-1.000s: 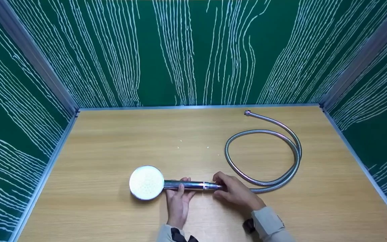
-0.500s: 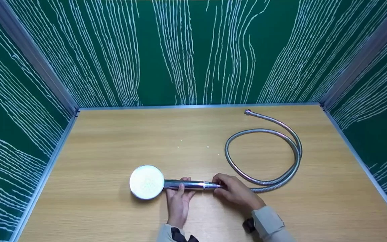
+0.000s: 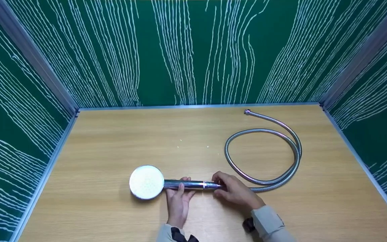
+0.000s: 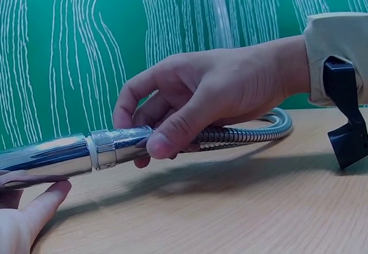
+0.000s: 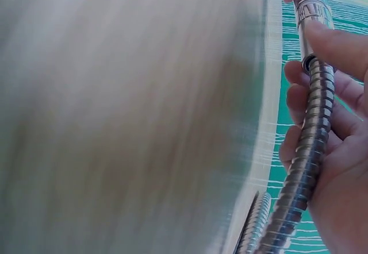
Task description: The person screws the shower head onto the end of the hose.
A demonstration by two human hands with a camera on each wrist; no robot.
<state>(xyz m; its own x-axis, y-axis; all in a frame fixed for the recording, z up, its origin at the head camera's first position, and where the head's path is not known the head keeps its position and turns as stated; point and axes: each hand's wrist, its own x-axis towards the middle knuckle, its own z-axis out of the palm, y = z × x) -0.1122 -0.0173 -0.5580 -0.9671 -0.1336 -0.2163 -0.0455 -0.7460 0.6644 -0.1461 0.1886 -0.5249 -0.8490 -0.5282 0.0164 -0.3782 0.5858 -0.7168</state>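
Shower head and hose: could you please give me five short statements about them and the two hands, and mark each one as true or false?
1. The shower head has its round white face turned upward. True.
2. The left-hand grip is on the hose. False: it holds the handle.
3. The right-hand grip is on the metal fitting between handle and hose. True.
4. The hose lies in a straight line. False: it makes a loop.
5. The hose's free end lies beyond the loop, near the table's far edge. True.

Pale wood-grain tabletop (image 3: 96, 144) with white-streaked green panels (image 3: 149, 67) on three sides
Grey metal posts (image 3: 35, 55) rise at both back corners; tiny white specks (image 3: 208, 146) dot the tabletop's middle.
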